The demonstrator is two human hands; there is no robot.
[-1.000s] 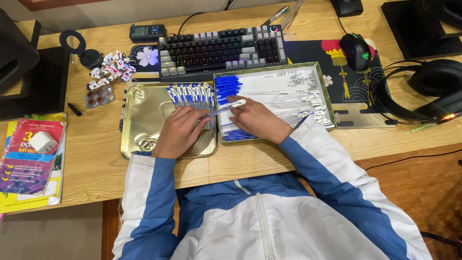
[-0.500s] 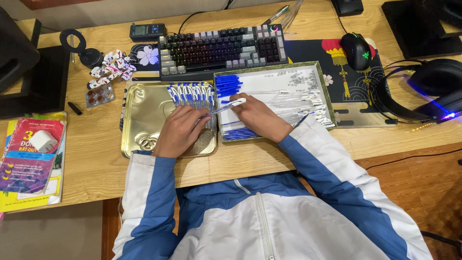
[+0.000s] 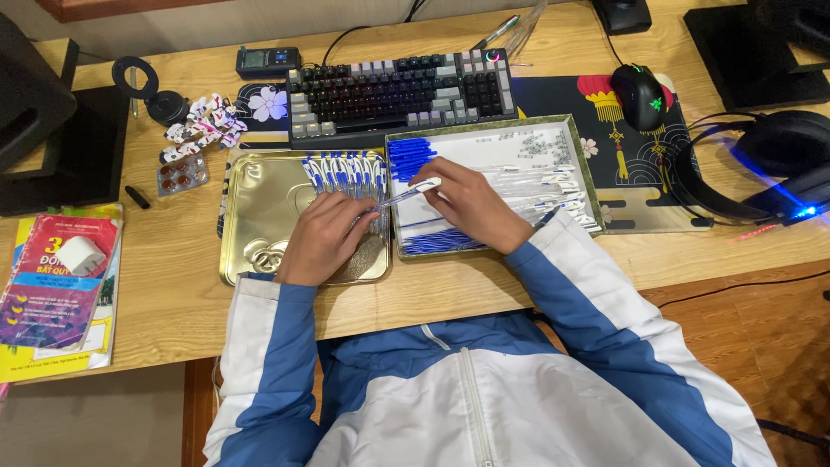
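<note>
A small dark handheld device with a greyish screen [image 3: 269, 60] lies at the back of the worktop [image 3: 173, 285], left of the keyboard; a clear blister pack [image 3: 181, 174] of brownish pills lies nearer, just below a heap of white-and-red wrapped packets [image 3: 204, 130]; at the left edge rests a flat rectangular packet [image 3: 57, 281], red and purple with yellow trim, a white square block [image 3: 81, 256] on top.

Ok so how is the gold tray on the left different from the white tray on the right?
The gold tray is shiny, bare metal inside; the white tray has a pale lining and a patterned rim. The gold tray holds one neat row of assembled pens along its top edge, while the white tray holds sorted loose parts: blue pieces and clear barrels. The left hand rests over the gold tray, the right hand over the white one. Both are shallow rectangles, side by side.
</note>
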